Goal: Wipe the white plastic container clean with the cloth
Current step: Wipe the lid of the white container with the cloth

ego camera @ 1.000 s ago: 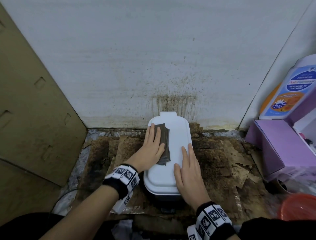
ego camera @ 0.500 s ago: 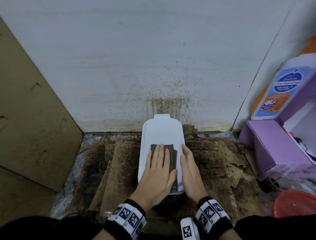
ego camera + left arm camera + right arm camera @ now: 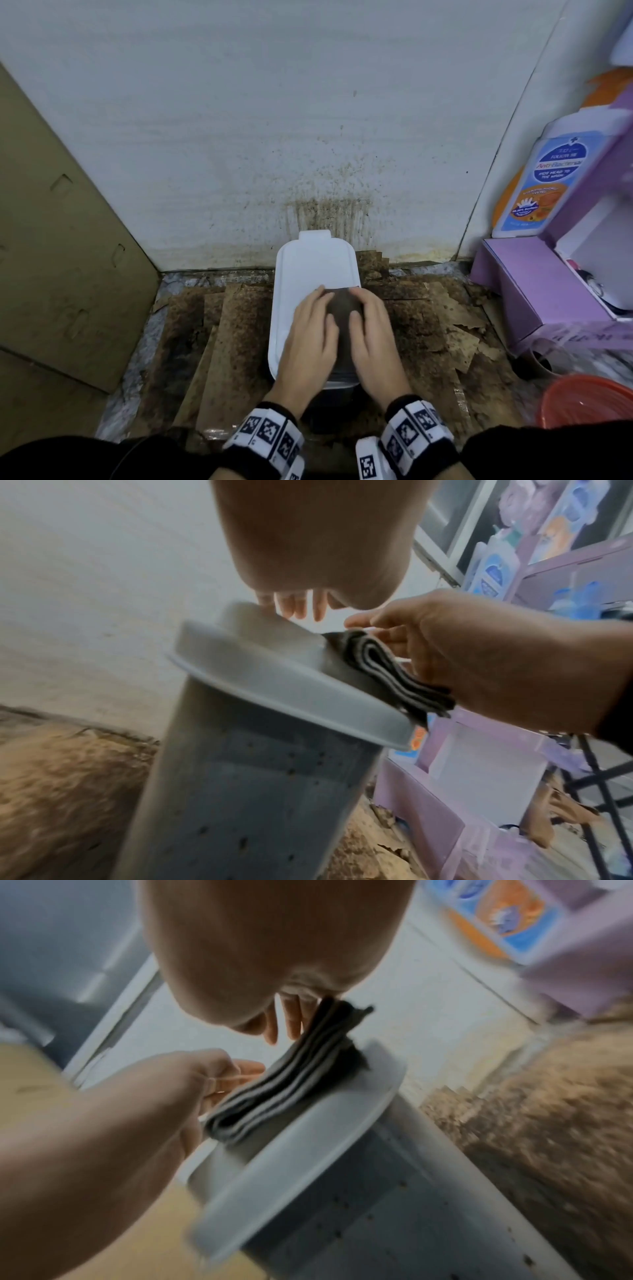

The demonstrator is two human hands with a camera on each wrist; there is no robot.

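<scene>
Head view showed everything ranged around the white plastic container (image 3: 310, 274), a tall rounded-rectangle tub with a smooth white lid and a greyer, speckled body, standing on stained brown cardboard sheets (image 3: 236, 329) close to the spattered white wall (image 3: 274, 120). Well to the left of the container leaned a flat brown cardboard panel (image 3: 58, 257) with small cut slots, and the strip of floor between panel and container lay open. On the near half of the lid, the left hand (image 3: 308, 342) lay at the left side of a dark folded cloth (image 3: 342, 308), its fingers curled onto the cloth's left edge. Left-wrist and right-wrist views showed the cloth as several soft, wavy layers with paler edges, lifted partly off the lid and gathered between the two hands. The right hand (image 3: 373, 342) mirrored the left on the cloth's right side, fingers and thumb bent round that edge. The far half of the lid, with its small square tab toward the wall, lay bare. Right of the container the cardboard was torn and flaking, with loose scraps. Farther right stood a lilac box (image 3: 541, 291) with a white and orange wash bottle (image 3: 544, 178) behind it, and an orange-red bowl (image 3: 589, 401) sat at the near right, leaving only a narrower gap on that side.
</scene>
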